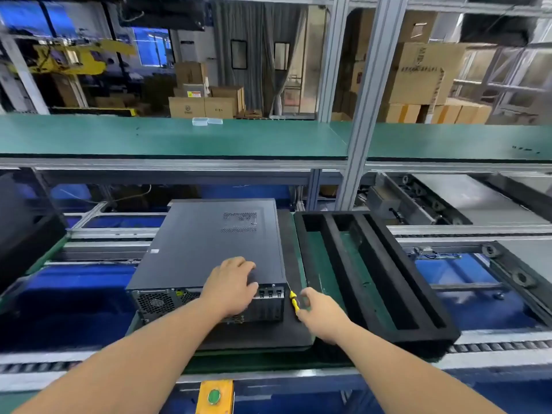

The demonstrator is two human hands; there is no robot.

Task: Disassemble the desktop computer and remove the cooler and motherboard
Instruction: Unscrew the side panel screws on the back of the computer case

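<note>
I am finding almost nothing that reads clearly. Dark printing is showing on the large brown cardboard box (418,73) beyond the shelf, but it is blurring past reading. A yellow-and-red warning label (195,93) is sitting on a smaller brown cardboard carton (191,91), its characters too small to make out.

Both bare forearms reaching forward, left hand (231,286) lying palm-down with fingers curling over an edge, right hand (318,313) pinching something slim between fingertips
</note>
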